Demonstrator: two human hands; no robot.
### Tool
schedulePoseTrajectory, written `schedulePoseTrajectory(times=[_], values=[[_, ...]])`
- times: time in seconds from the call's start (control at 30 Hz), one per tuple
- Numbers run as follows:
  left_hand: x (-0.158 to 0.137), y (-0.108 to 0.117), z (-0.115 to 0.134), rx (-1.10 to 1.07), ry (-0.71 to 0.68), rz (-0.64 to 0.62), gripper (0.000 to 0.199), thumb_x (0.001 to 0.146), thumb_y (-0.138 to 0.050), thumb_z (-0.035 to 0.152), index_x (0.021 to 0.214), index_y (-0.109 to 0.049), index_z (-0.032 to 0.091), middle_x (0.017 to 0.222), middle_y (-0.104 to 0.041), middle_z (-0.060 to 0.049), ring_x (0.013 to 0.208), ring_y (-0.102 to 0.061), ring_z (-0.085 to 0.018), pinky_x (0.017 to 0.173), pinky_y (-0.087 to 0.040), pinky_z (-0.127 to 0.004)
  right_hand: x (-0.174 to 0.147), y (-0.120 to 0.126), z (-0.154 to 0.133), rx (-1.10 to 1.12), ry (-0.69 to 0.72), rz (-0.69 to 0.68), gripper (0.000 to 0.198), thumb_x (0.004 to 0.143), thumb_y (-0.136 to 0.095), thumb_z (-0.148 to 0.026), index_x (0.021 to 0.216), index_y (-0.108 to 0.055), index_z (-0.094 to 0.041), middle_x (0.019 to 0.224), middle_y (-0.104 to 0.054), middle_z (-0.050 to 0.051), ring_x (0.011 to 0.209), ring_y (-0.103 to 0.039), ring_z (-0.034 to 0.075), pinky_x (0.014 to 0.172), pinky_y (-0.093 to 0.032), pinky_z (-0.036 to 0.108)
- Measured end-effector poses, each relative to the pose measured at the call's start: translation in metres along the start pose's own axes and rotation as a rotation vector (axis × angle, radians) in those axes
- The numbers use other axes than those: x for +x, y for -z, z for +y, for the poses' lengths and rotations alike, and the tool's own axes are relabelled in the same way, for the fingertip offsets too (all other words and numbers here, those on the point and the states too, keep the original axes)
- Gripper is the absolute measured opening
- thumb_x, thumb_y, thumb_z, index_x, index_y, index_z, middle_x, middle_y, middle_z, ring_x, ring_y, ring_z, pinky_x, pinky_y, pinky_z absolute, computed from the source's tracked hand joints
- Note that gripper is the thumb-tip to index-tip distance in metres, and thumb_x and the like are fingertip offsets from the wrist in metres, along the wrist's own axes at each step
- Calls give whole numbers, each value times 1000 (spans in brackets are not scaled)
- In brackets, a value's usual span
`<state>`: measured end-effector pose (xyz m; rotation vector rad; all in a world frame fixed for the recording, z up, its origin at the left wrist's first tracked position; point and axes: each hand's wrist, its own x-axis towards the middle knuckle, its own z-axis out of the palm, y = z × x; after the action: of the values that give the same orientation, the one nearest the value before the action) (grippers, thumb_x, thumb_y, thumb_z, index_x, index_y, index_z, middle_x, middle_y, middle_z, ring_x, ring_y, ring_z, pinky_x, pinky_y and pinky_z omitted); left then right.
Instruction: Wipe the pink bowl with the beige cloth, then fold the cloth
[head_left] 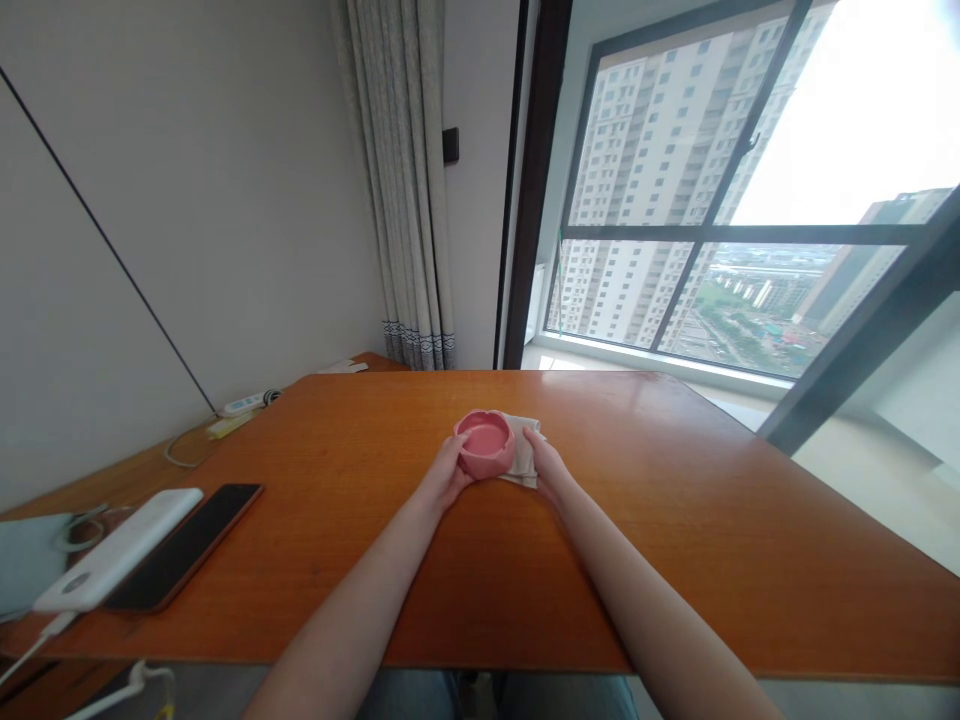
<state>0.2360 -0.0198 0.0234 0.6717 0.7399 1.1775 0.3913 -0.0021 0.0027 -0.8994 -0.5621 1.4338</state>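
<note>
A round pink ashtray (485, 462) with a notched rim is held over the middle of the wooden table (337, 560). My left hand (448, 474) grips its left side, the thumb over the rim and the fingers beneath. Against the ashtray's right side lies a folded pale cloth (523, 460). My right hand (549, 466) pinches the cloth at its right edge, with the thumb on top. The fingers under the cloth are hidden. Nothing can be seen inside the ashtray.
Near the table's left edge lie a black phone (187, 545) and a white power bank (124, 545) with a cable plugged in. A power strip (244, 404) sits by the left wall. A grey curtain (409, 200) and a large window (705, 235) stand behind the table.
</note>
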Motion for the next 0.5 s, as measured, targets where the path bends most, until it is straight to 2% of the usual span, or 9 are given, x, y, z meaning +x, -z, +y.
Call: schedulePoseTrajectory(times=[0.1, 0.23, 0.33, 0.4, 0.5], values=[[2, -1, -7, 3, -103, 127, 48, 73, -68, 34, 116, -50, 23, 119, -57, -9, 97, -60, -19, 75, -55, -34, -9, -13, 5, 111, -140, 48, 15, 80, -52, -21, 89, -63, -15, 77, -72, 7, 74, -69, 20, 67, -57, 31], [6, 0, -12, 17, -177, 192, 61, 67, -74, 34, 119, -43, 32, 128, -50, -3, 97, -60, -16, 75, -54, -28, -19, -28, 16, 219, -167, -51, 17, 79, -53, -16, 93, -63, -15, 85, -73, 6, 82, -68, 18, 75, -56, 29], [6, 1, -13, 99, -135, 210, 68, 63, -78, 35, 119, -41, 30, 123, -53, -6, 94, -61, -16, 74, -53, -27, -19, -29, 18, 237, -130, -60, 18, 80, -53, -18, 96, -63, -17, 90, -72, 5, 86, -68, 18, 80, -55, 30], [4, 1, -11, 141, -70, 195, 65, 66, -73, 44, 119, -40, 28, 120, -55, -8, 92, -61, -17, 72, -53, -28, -17, -24, 14, 203, -95, -16, 17, 80, -54, -20, 95, -63, -17, 89, -72, 5, 84, -68, 18, 79, -55, 31], [-1, -1, -7, 170, 46, 60, 58, 72, -60, 58, 119, -46, 25, 119, -56, -9, 96, -60, -21, 71, -54, -34, -12, -14, 7, 119, -69, 21, 16, 79, -57, -21, 92, -64, -16, 90, -72, 6, 82, -68, 19, 77, -56, 31]])
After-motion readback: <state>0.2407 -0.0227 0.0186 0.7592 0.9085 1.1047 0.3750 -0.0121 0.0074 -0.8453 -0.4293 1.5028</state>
